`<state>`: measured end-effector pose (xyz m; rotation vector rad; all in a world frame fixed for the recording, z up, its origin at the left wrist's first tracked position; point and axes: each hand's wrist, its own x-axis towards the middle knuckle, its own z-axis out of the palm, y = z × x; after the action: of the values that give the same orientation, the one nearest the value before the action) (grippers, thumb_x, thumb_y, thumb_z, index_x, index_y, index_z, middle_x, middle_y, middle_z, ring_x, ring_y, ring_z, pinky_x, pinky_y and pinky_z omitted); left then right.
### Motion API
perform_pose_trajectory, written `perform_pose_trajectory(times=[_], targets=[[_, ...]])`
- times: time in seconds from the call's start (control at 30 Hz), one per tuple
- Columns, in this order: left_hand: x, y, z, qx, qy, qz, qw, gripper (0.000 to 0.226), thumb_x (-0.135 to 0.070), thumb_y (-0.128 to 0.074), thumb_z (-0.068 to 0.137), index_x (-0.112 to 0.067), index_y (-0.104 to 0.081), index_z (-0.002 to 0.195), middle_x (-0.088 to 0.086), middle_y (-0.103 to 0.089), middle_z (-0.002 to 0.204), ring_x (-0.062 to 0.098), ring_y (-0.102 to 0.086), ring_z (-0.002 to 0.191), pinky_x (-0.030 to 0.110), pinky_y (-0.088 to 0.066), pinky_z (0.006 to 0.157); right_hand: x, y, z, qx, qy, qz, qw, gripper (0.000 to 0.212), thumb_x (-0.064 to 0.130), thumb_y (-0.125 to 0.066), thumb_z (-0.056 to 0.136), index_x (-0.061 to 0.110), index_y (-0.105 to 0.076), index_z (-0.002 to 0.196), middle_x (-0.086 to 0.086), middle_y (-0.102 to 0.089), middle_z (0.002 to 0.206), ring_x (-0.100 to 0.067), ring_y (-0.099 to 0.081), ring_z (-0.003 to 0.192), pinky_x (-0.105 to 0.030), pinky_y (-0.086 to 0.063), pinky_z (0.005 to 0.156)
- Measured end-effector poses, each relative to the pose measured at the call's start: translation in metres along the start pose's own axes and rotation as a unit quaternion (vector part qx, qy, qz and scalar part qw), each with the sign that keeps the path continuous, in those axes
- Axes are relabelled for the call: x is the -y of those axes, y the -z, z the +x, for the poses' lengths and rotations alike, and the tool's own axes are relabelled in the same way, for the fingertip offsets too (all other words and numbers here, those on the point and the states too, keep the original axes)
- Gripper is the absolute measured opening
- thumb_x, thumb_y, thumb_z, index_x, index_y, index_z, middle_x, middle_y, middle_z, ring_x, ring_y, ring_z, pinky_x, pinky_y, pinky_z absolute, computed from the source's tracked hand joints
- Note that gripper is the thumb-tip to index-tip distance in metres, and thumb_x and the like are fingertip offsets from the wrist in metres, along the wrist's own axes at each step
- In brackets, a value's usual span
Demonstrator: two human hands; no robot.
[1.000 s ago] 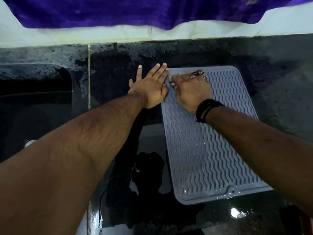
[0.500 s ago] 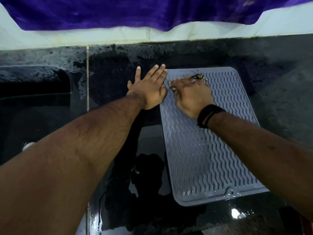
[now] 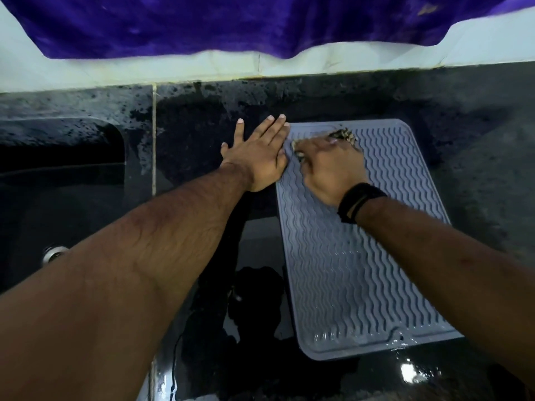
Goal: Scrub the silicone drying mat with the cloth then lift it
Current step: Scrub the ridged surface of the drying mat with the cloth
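Fingers of my left hand lie straight and spread, flat on the wet black stone surface, with the outer edge of the palm touching the left rim of the grey rectangular silicone drying mat with wavy ridges. Just to their right, my right hand is curled down over a small patterned cloth, gripping it and pressing it on the mat's far left corner; only a crumpled bit of cloth shows past the knuckles. A black band sits on that wrist.

Nothing lies between the two hands; they are nearly touching. Well left of the fingers a dark sink basin is sunk into the surface, and a metal drain fitting shows beside my forearm. Beyond the fingertips runs a pale tiled wall edge, and a purple cloth hangs over it.

Compared with half a second ago, both hands sit at almost the same spot; the left is planted as before, and the right has shifted only slightly over the corner, its outline blurred.

Water films the surface near me, with a bright glare spot beside the mat's near edge. The mat lies flat, its near rim wet.
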<state>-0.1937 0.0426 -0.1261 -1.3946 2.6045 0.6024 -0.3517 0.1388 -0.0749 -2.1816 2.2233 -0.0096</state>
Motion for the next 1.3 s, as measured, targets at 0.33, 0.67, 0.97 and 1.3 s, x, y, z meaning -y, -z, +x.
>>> perform_pose_trajectory(times=[0.33, 0.67, 0.97, 1.3], targets=[[0.002, -0.004, 0.004, 0.001, 0.001, 0.000, 1.000, 0.075, -0.061, -0.011, 0.102, -0.041, 0.006, 0.172, -0.023, 0.020, 0.179, 0.016, 0.018, 0.168, 0.084, -0.007, 0.122, -0.002, -0.011, 0.037, 0.035, -0.030, 0.008, 0.999, 0.050, 0.033, -0.036, 0.096, 0.022, -0.048, 0.144, -0.006, -0.052, 0.148, -0.031, -0.047, 0.137, -0.053, -0.041, 0.110], [0.004, -0.005, 0.006, -0.001, 0.012, -0.018, 1.000, 0.085, -0.070, -0.003, 0.091, -0.046, 0.007, 0.171, -0.026, 0.019, 0.178, 0.022, 0.017, 0.168, 0.086, -0.008, 0.120, -0.005, 0.008, 0.013, 0.002, -0.012, 0.022, 1.000, 0.043, 0.034, -0.041, 0.098, 0.026, -0.056, 0.137, -0.005, -0.062, 0.137, -0.030, -0.060, 0.121, -0.047, -0.051, 0.098], [-0.004, 0.005, -0.004, 0.005, 0.002, -0.001, 1.000, 0.067, -0.052, -0.018, 0.113, -0.038, 0.006, 0.174, -0.023, 0.020, 0.179, 0.010, 0.017, 0.167, 0.080, -0.002, 0.125, 0.003, -0.002, 0.005, 0.033, -0.019, 0.016, 0.999, 0.056, 0.035, -0.033, 0.087, 0.026, -0.056, 0.137, -0.005, -0.060, 0.140, -0.033, -0.055, 0.127, -0.049, -0.046, 0.105], [-0.004, 0.005, -0.005, -0.004, 0.002, 0.005, 1.000, 0.066, -0.052, -0.019, 0.113, -0.037, 0.002, 0.174, -0.022, 0.015, 0.180, 0.009, 0.014, 0.167, 0.080, -0.004, 0.125, -0.004, 0.004, 0.032, 0.011, -0.026, 0.013, 1.000, 0.046, 0.026, -0.044, 0.097, 0.024, -0.051, 0.143, -0.006, -0.054, 0.146, -0.033, -0.051, 0.131, -0.049, -0.045, 0.107]])
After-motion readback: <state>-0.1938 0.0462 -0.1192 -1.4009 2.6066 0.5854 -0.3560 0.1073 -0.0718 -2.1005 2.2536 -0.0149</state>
